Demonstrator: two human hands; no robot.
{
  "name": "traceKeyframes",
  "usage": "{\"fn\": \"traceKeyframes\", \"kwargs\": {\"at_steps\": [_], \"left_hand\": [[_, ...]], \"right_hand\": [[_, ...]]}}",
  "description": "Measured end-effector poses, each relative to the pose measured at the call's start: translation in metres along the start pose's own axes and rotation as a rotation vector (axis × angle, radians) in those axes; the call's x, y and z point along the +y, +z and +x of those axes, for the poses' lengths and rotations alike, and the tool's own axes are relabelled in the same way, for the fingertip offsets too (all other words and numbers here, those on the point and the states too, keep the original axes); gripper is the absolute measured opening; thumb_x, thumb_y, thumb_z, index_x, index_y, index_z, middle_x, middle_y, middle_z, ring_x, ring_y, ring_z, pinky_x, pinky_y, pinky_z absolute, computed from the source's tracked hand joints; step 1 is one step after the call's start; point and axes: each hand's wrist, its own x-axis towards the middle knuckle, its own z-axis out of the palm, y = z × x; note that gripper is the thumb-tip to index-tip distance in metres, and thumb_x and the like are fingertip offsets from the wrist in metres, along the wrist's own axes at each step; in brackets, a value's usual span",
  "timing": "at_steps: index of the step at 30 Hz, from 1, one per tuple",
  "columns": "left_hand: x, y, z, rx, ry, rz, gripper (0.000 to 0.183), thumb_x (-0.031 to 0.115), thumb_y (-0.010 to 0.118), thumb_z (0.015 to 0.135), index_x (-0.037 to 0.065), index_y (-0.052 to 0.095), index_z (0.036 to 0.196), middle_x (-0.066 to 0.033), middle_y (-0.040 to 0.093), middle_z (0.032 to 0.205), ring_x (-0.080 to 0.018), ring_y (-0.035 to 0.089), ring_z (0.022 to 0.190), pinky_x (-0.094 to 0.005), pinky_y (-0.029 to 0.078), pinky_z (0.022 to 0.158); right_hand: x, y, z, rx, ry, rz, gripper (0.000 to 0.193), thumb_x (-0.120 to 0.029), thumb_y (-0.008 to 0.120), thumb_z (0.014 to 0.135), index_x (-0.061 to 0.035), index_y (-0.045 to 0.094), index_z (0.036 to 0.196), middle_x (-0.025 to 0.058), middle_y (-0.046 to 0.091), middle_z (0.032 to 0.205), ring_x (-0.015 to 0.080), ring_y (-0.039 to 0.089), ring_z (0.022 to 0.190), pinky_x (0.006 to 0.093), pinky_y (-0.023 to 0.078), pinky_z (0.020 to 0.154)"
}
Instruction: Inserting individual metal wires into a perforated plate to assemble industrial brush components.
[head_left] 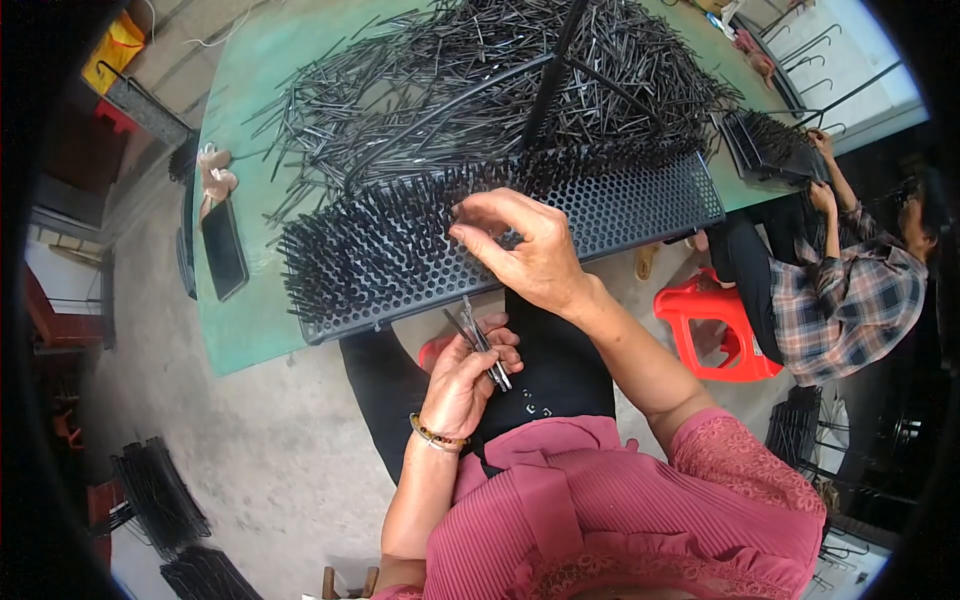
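A long black tray (640, 205), punched all over with round holes, lies along the near edge of the table above my lap. Short thin black rods (360, 240) stand upright in its left part and along its far side; bare holes show toward the near right. My right hand (535, 250) is over the tray's middle, thumb and fingers pinched at the edge of the standing rods. What sits between those fingertips is too small to make out. Below the tray, my left hand (465, 380) is closed around a small bunch of rods (482, 345), palm partly upward.
A big heap of loose rods (420, 100) covers the green table (250, 345) beyond the tray. A black metal frame (545, 100) rises over it. At left lies a phone (224, 250). On the right, a co-worker (840, 290) handles another tray beside a red stool (715, 330).
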Motion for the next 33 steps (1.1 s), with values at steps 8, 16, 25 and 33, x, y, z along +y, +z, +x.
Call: {"fn": "traceKeyframes", "kwargs": {"at_steps": [8,16,25,33], "left_hand": [[0.001,0.006,-0.002,-0.001,0.017,0.025,0.037,0.004,0.047,0.092,-0.005,0.04,0.127,-0.0145,0.056,0.108,-0.0215,0.06,0.094,-0.0339,0.05,0.086],[0.004,0.006,0.0,0.035,-0.014,0.037,0.033,0.012,0.046,0.096,0.002,0.04,0.128,-0.0158,0.057,0.111,-0.0249,0.06,0.102,-0.0406,0.052,0.087],[0.001,0.002,0.003,0.034,-0.004,-0.019,0.033,0.017,0.041,0.097,-0.004,0.045,0.122,-0.0138,0.06,0.096,-0.0123,0.05,0.066,-0.0238,0.04,0.057],[0.0,0.003,0.001,0.038,0.0,0.017,0.03,0.014,0.045,0.096,-0.005,0.049,0.119,-0.0111,0.06,0.093,-0.0103,0.051,0.067,-0.022,0.04,0.057]], "right_hand": [[0.002,0.005,-0.003,0.113,-0.025,0.005,0.033,0.001,0.07,0.077,-0.0029,0.063,0.109,0.0068,0.068,0.086,0.0124,0.064,0.071,0.0256,0.05,0.066],[0.004,-0.001,-0.002,0.124,-0.211,-0.297,0.036,-0.004,0.072,0.073,-0.0059,0.064,0.109,0.0005,0.069,0.081,0.016,0.06,0.078,0.0309,0.04,0.078],[0.008,-0.003,-0.006,0.05,-0.148,-0.285,0.034,-0.006,0.072,0.074,-0.0067,0.066,0.108,0.0001,0.068,0.083,0.0168,0.059,0.082,0.0315,0.039,0.082],[0.01,-0.001,-0.011,0.018,-0.314,-0.442,0.025,-0.008,0.071,0.073,-0.0069,0.068,0.098,0.0037,0.063,0.092,0.0229,0.056,0.089,0.0367,0.039,0.081]]}}
